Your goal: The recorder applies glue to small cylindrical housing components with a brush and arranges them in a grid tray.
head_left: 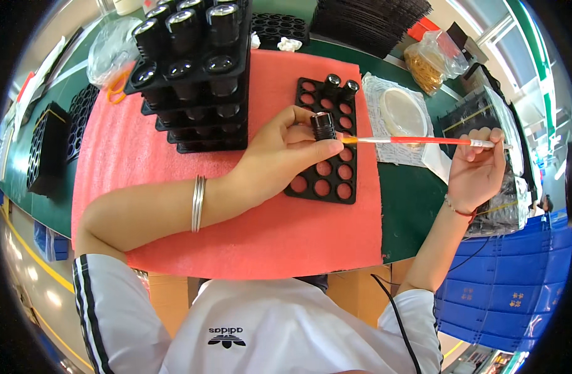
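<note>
A small black ribbed cylinder with a shiny top (323,126) is held upright between the thumb and fingers of my left hand (270,156). My right hand (477,171) pinches the far end of a slim paintbrush with a red handle (417,141). The brush lies nearly level, its yellowish bristles pointing left, right by my left thumb and the cylinder; whether they touch it, I cannot tell. Under my left hand is a black tray with round holes (351,187). Two similar black cylinders (349,90) stand at its far end; several holes show the pink mat.
A pink foam mat (149,243) covers the green table (401,218). Stacked black trays filled with cylinders (205,118) rise at the far left. Right of the tray, a round whitish disc (403,112) rests on printed paper. A plastic bag of yellowish pieces (430,65) lies behind.
</note>
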### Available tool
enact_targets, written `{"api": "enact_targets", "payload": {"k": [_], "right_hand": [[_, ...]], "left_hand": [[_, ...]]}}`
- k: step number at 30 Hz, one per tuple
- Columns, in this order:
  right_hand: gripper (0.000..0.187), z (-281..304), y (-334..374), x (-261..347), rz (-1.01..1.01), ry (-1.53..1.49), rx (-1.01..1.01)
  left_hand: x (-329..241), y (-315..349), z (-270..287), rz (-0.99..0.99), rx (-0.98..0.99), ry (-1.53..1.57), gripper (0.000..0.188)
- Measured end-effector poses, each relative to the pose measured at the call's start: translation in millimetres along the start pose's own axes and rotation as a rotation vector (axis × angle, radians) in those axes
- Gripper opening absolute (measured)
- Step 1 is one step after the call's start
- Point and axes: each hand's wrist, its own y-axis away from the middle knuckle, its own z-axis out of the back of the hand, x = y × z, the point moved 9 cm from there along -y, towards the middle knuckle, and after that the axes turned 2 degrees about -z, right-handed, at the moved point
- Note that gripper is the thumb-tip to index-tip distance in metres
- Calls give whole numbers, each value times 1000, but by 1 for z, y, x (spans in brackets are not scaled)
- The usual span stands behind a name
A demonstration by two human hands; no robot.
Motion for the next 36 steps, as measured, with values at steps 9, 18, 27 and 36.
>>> {"api": "enact_targets", "payload": {"k": [9, 18, 27, 36], "right_hand": [[18, -2, 1, -2, 53, 186, 17], [19, 1, 1, 6, 131, 338, 41], [18, 19, -3, 9, 148, 219, -77], [19, 49, -6, 4, 120, 203, -221]], "left_hand": [[3, 0, -2, -13, 14, 36, 33], [-4, 1, -5, -31, 90, 126, 30], [-6, 3, -10, -28, 138, 131, 34], [-93, 53, -44, -709, 301, -643, 31]]}}
